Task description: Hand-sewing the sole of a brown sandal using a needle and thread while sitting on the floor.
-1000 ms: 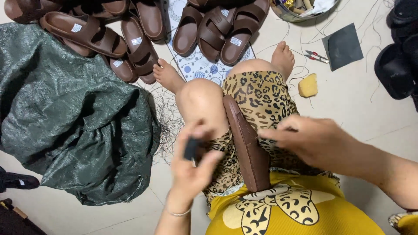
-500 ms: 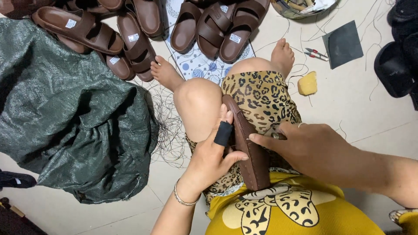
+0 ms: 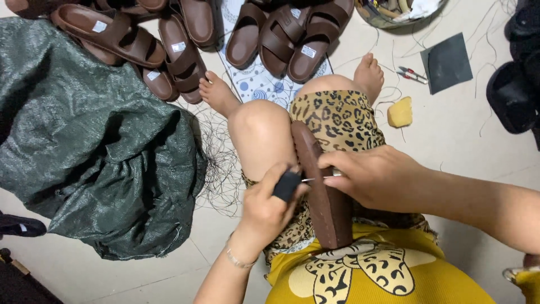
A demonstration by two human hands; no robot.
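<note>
A brown sandal sole [image 3: 323, 191] stands on edge between my knees, against the leopard-print shorts. My left hand [image 3: 270, 205] grips a small black-handled tool [image 3: 288, 184] whose thin metal tip points right into the sole's edge. My right hand [image 3: 374, 177] rests over the sole from the right, fingers pinched at the metal tip next to the sole's edge. A bracelet sits on my left wrist.
Several finished brown sandals [image 3: 185, 53] lie in rows at the top, some on a patterned mat [image 3: 256, 79]. A big dark green sack [image 3: 95, 152] fills the left. Loose black threads [image 3: 219, 169], a yellow sponge [image 3: 400, 112], small snips [image 3: 412, 74], a dark sheet [image 3: 447, 62] and a basket [image 3: 394, 14] lie around.
My left hand came up from low beside the knee to the sole's edge with the black tool, then settled slightly lower. My right hand shifted left onto the sole, meeting the tool's tip.
</note>
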